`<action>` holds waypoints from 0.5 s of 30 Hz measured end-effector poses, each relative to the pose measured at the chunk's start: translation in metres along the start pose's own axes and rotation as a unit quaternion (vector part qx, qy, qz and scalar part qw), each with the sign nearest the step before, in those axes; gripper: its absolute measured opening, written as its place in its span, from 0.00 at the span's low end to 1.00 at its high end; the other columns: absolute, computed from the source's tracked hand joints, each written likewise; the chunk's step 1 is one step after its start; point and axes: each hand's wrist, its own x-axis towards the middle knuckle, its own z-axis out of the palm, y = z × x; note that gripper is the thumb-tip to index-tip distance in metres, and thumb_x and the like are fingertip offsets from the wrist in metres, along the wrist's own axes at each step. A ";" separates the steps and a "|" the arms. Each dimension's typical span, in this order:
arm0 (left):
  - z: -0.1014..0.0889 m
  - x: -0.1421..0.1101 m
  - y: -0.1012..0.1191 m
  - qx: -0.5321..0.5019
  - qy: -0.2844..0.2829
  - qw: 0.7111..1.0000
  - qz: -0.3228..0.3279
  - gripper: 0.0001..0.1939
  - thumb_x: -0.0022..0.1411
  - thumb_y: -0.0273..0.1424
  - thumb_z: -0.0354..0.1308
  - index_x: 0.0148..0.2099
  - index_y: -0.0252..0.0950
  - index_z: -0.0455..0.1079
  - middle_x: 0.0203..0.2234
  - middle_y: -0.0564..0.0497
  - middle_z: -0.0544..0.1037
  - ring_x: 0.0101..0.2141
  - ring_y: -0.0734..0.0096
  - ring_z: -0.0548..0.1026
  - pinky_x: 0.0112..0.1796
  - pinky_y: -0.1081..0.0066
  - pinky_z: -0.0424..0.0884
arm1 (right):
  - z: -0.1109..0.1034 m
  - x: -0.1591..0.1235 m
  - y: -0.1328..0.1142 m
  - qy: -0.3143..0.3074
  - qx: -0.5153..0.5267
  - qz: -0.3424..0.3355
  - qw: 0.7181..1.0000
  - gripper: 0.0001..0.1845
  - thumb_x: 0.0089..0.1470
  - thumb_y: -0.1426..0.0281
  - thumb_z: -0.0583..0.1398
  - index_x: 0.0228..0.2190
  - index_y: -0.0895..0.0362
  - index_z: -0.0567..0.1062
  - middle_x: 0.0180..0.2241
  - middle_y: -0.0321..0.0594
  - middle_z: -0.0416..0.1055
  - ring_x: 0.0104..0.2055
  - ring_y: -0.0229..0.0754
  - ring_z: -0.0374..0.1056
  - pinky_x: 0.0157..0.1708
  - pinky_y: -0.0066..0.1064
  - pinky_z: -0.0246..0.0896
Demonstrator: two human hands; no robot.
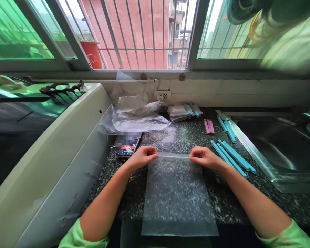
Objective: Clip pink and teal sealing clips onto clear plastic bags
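Observation:
A clear, frosted plastic bag (178,196) hangs flat between my hands, its top edge stretched level above the speckled counter. My left hand (144,156) pinches the upper left corner, fingers curled in. At the upper right corner, my right hand (203,157) grips in the same way. The bag's lower end reaches past the counter's front edge. Just beyond my left hand lies a phone (128,146) with its screen lit. To the right of my right hand are several long turquoise sealing clips (232,156), with shorter pink clips (209,126) farther back.
Crumpled clear plastic bags (136,115) lie at the back left, near a wall socket (162,95). A stack of folded bags (183,112) has turquoise clips on top. The sink (281,144) is at right; a gas stove (41,137) stands at left. A barred window (142,34) is behind.

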 end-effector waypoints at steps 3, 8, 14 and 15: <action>-0.001 0.000 0.002 -0.006 0.004 1.000 -0.004 0.11 0.47 0.37 0.56 0.26 0.32 0.64 0.17 0.57 0.64 0.22 0.78 0.61 0.24 0.76 0.57 | -0.001 -0.001 -0.001 -0.006 -0.009 0.009 1.000 0.11 0.45 0.64 0.58 0.21 0.59 0.73 0.23 0.39 0.69 0.29 0.38 0.63 0.32 0.30 0.57; 0.010 0.001 0.007 -0.001 0.020 1.000 0.016 0.10 0.48 0.35 0.56 0.26 0.32 0.65 0.18 0.57 0.65 0.22 0.78 0.61 0.25 0.76 0.58 | 0.004 -0.001 -0.005 -0.026 0.009 0.019 0.999 0.09 0.46 0.66 0.58 0.22 0.59 0.73 0.24 0.38 0.70 0.28 0.38 0.63 0.31 0.29 0.57; 0.011 0.002 0.003 -0.001 0.031 0.999 0.014 0.13 0.49 0.38 0.56 0.25 0.32 0.65 0.17 0.57 0.65 0.22 0.79 0.61 0.24 0.76 0.57 | 0.004 -0.001 -0.002 0.012 -0.014 0.001 1.000 0.07 0.45 0.68 0.59 0.20 0.58 0.73 0.24 0.38 0.69 0.30 0.38 0.63 0.32 0.30 0.57; 0.011 0.003 0.001 -0.005 0.031 0.999 0.012 0.13 0.49 0.39 0.56 0.25 0.32 0.65 0.17 0.57 0.65 0.22 0.78 0.61 0.24 0.76 0.57 | 0.004 -0.001 -0.002 0.014 -0.023 0.001 1.000 0.07 0.45 0.68 0.59 0.20 0.57 0.73 0.24 0.38 0.69 0.30 0.38 0.63 0.33 0.30 0.57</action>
